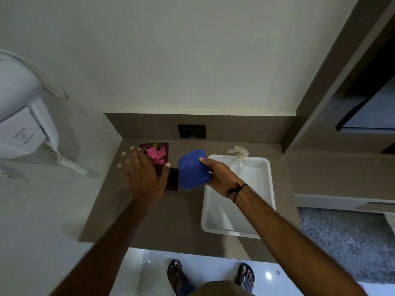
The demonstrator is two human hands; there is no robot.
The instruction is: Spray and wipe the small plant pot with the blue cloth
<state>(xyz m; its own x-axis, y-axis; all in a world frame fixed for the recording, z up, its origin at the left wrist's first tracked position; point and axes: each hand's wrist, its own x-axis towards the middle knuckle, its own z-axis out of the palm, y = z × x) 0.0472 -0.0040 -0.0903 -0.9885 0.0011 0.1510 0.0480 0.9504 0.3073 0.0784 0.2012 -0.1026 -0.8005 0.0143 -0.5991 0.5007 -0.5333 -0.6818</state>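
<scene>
A small dark brown square plant pot (172, 180) with pink flowers (157, 154) stands on the brown counter by the back wall. My left hand (142, 169) hovers over it with fingers spread, covering much of the pot and holding nothing. My right hand (220, 177) grips a folded blue cloth (192, 170) just right of the pot. A clear spray bottle (238, 157) with a white trigger stands in the far end of a white tray (268, 182).
The counter (149, 221) ends at a front edge above a tiled floor where my sandalled feet show. A black wall socket (191, 131) sits behind the pot. A white wall hair dryer (23, 124) with a coiled cord hangs at left. A grey rug (346, 242) lies at right.
</scene>
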